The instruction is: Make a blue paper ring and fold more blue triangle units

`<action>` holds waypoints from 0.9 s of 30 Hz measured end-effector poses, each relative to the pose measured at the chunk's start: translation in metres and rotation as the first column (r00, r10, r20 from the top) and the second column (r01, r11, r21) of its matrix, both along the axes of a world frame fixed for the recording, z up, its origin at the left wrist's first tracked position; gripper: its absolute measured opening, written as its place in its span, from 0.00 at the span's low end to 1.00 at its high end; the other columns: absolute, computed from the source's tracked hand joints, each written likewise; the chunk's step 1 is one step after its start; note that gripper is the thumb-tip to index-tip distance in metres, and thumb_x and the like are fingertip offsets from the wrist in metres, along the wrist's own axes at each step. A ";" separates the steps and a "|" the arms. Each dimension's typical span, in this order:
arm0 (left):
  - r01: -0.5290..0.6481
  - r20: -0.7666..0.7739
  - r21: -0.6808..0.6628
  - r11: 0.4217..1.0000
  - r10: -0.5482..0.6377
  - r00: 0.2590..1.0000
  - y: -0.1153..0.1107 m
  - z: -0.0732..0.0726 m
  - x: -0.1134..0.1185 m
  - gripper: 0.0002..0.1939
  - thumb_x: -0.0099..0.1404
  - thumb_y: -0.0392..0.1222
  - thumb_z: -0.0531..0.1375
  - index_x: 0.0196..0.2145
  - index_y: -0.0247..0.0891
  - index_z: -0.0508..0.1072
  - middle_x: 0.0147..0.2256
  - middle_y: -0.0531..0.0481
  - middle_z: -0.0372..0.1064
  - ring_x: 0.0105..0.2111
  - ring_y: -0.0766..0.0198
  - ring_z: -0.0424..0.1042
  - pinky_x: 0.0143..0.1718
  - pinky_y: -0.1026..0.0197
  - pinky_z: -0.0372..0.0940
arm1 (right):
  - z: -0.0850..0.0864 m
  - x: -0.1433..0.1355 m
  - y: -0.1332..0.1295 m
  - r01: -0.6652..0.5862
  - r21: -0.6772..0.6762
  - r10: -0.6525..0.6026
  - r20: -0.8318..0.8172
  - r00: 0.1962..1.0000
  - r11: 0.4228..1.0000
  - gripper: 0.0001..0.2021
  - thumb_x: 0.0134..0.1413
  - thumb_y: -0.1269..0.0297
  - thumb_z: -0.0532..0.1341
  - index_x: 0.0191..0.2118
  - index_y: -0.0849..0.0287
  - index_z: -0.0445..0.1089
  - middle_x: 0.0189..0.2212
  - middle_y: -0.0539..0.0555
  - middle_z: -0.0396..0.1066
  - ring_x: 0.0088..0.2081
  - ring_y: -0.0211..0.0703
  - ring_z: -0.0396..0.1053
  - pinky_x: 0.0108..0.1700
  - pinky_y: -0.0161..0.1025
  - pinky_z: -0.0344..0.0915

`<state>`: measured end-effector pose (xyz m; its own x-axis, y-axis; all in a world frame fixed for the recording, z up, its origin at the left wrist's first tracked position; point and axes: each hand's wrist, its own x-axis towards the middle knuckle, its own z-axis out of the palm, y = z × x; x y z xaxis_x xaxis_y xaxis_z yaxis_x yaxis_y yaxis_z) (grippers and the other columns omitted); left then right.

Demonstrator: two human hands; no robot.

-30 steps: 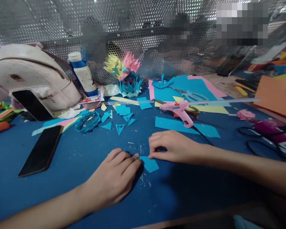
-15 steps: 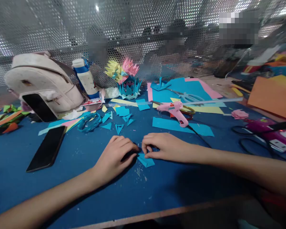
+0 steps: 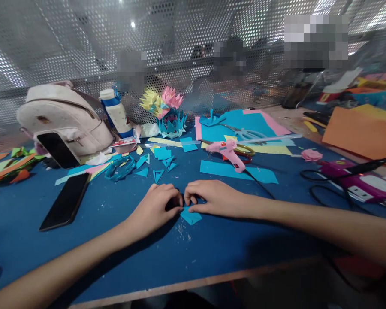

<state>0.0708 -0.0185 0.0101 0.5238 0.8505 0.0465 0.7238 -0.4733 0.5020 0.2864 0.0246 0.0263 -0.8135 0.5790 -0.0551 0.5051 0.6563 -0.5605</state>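
A small piece of blue paper [image 3: 191,217], with fold lines showing, lies on the blue table between my two hands. My left hand [image 3: 159,201] is curled at its left corner, thumb and fingertips closed on the edge. From the right, my right hand [image 3: 209,196] has its fingers bent and the thumb pressed on the paper's upper part. The fingertips cover the top of the piece. Just beyond my hands lie several small folded blue paper triangles [image 3: 158,175] and a blue paper strip [image 3: 238,171].
A pink glue gun [image 3: 227,150] with a black cord lies behind my right hand, near scissors [image 3: 249,134]. A phone [image 3: 66,201] lies to the left. Farther back stand a white backpack [image 3: 61,116], a bottle [image 3: 116,113] and a paper flower model [image 3: 170,122]. A purple device [image 3: 350,180] is at right.
The camera view has shifted slightly, moving the scene a little. My hands have drawn slightly closer together over the blue paper, which stays on the table.
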 end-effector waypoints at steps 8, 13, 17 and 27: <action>0.037 -0.002 -0.092 0.995 -0.037 0.999 0.006 0.006 0.000 0.03 0.63 0.34 0.64 0.34 0.39 0.74 0.35 0.55 0.72 0.37 0.62 0.71 0.44 0.58 0.54 | -0.001 0.001 0.000 -0.006 -0.022 0.006 -0.002 1.000 1.000 0.04 0.55 0.67 0.67 0.36 0.56 0.72 0.33 0.47 0.72 0.38 0.40 0.69 0.35 0.33 0.56; 0.056 0.021 -0.120 0.991 -0.054 0.998 0.008 0.006 -0.001 0.03 0.63 0.34 0.65 0.35 0.40 0.74 0.35 0.56 0.72 0.37 0.62 0.71 0.44 0.58 0.54 | 0.001 0.000 -0.002 0.003 -0.039 -0.003 -0.005 1.000 0.999 0.03 0.55 0.69 0.66 0.34 0.57 0.72 0.32 0.47 0.71 0.37 0.38 0.68 0.36 0.33 0.56; 0.083 0.065 -0.151 0.985 -0.074 0.995 0.009 0.005 -0.003 0.03 0.63 0.33 0.64 0.33 0.40 0.76 0.34 0.58 0.72 0.34 0.65 0.71 0.44 0.59 0.55 | 0.001 0.000 -0.001 -0.015 -0.038 0.014 -0.025 1.000 0.999 0.02 0.57 0.72 0.63 0.34 0.58 0.71 0.33 0.48 0.71 0.36 0.38 0.67 0.35 0.33 0.56; 0.022 0.143 -0.097 0.995 -0.008 0.990 0.008 0.006 -0.006 0.08 0.69 0.33 0.59 0.30 0.37 0.70 0.32 0.56 0.68 0.34 0.64 0.67 0.42 0.58 0.53 | -0.004 -0.002 0.010 0.018 -0.079 -0.027 -0.110 0.994 0.997 0.04 0.62 0.68 0.60 0.34 0.59 0.69 0.34 0.50 0.68 0.35 0.38 0.64 0.34 0.34 0.54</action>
<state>0.0647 -0.0100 0.0162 0.5309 0.8466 0.0383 0.6347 -0.4272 0.6439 0.2843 0.0346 0.0224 -0.8039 0.5946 -0.0110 0.4512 0.5977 -0.6627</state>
